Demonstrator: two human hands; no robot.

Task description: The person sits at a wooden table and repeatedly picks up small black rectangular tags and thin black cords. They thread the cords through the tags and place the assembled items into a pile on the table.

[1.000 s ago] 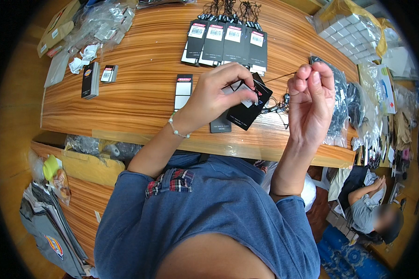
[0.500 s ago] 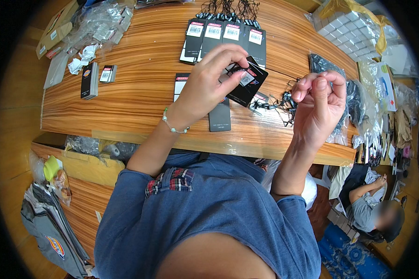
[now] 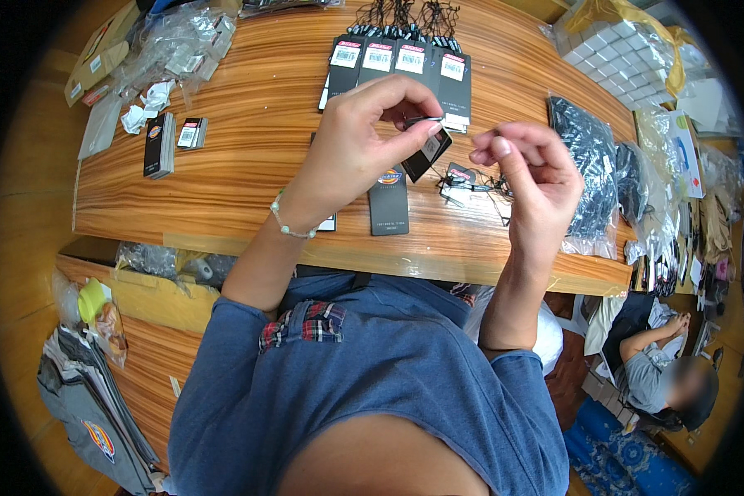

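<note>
Above the table, my left hand point(image 3: 347, 140) pinches a black hang tag point(image 3: 429, 155), now seen tilted and nearly edge-on. My right hand point(image 3: 537, 174) hovers to the right of it, thumb and fingertips closed together; anything as thin as a cord between them is too small to make out. Below the held tag lies a long dark hang tag point(image 3: 388, 208), partly overlapped in view. A small tag with a white label point(image 3: 459, 183) rests under my right hand, beside a tangle of black cords point(image 3: 498, 188).
Rows of corded tags point(image 3: 450, 91) lie at the far middle. At the left stand a stack of dark tags point(image 3: 159, 147) and a smaller label stack point(image 3: 192, 133). A bag of black cords point(image 3: 584, 157) and wrapped white boxes point(image 3: 616, 58) are on the right. Another person point(image 3: 649, 372) sits lower right.
My right hand has moved left and slightly down, closer to the held tag. The tag in my left hand has turned to a narrower angle, and my left wrist has shifted a little left.
</note>
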